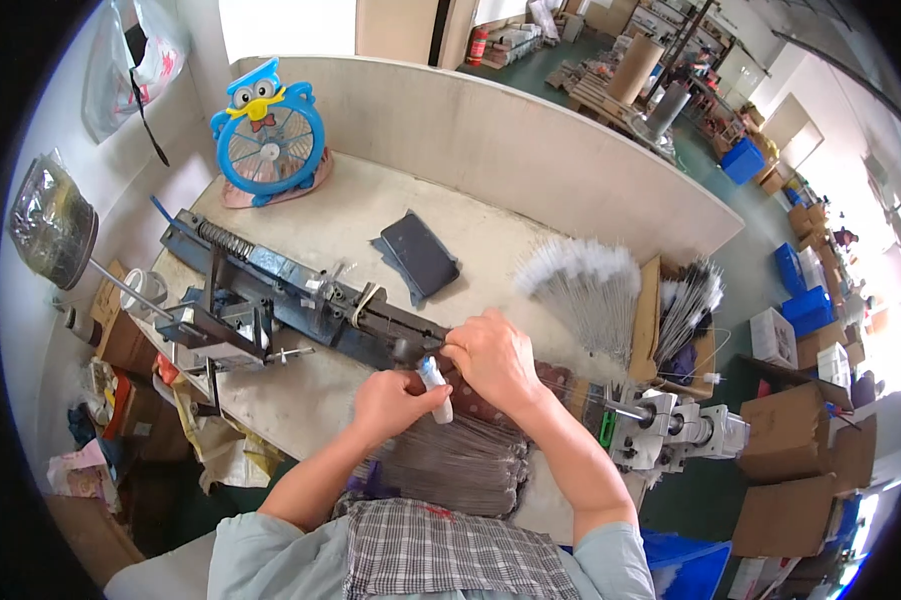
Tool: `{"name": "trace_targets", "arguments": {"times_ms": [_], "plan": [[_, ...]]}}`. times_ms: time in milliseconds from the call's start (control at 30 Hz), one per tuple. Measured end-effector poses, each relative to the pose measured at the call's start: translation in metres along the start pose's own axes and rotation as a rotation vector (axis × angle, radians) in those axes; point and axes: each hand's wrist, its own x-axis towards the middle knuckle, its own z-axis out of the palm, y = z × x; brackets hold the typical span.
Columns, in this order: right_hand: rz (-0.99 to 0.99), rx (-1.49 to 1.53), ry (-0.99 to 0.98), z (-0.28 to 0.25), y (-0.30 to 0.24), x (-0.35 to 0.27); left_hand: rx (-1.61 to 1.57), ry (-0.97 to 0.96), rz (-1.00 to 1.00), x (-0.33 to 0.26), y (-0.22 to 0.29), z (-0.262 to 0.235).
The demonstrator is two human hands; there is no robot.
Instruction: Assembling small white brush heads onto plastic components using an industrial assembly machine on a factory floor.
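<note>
The left hand (390, 402), curled round a slim white plastic, blue-tipped tube (436, 390), should hold steady at 8 o'clock from the right hand (492, 358), whose curled fingers hide any held thing.

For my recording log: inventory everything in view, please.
Table: one, beige, centre
Long metal rail fixture: one, dark grey, across the table
Small cylindrical tube: one, white, bluish top, centre
Thin wire bundle: one, grey, table's near edge
Fanned wire brushes: many, grey, white tips, table's right
Jointed metal machine: one, silver, table's right end
Bird-shaped plastic fan: one, blue, table's back left
Flat rectangular objects: apparently two, dark grey, mid-table
Cardboard boxes: several, brown, right
Plastic bins: several, blue, right background
Checked cloth: one, black-white, lower centre
Assorted clutter: uncounted, mixed colours, sides
Left hand: one, bare, holding the tube
Right hand: one, bare, at rail's end
</note>
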Motion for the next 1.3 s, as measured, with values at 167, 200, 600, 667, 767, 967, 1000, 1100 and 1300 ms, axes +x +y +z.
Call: {"name": "trace_targets", "arguments": {"times_ms": [167,200,600,667,767,967,1000,1100,1300], "plan": [[-0.157,0.083,0.229,-0.018,0.005,-0.027,-0.571,0.051,0.072,0.006,-0.018,0.037],[-0.157,0.083,0.256,-0.024,0.006,-0.037,-0.973,0.132,0.166,0.006,-0.017,0.047],[-0.011,0.051,0.075,0.057,0.037,-0.063,-0.190,0.122,0.202,0.010,-0.013,0.026],[-0.054,0.057,0.042,0.049,0.035,-0.070,-0.253,0.063,0.025,-0.004,-0.011,0.009],[-0.062,0.084,0.026,0.035,0.038,-0.073,-0.860,0.258,0.014,-0.006,-0.048,-0.016],[-0.023,0.221,-0.017,0.025,0.028,-0.068,-1.378,0.385,-0.382,-0.027,-0.135,-0.070],[-0.013,0.241,-0.027,0.026,0.027,-0.067,-1.432,0.356,-0.393,-0.028,-0.136,-0.076],[0.046,0.286,-0.075,0.026,0.026,-0.065,-1.462,0.294,-0.394,-0.024,-0.142,-0.083],[0.148,0.345,-0.140,0.009,0.017,-0.070,-1.537,0.367,-0.415,-0.018,-0.145,-0.073]]}}
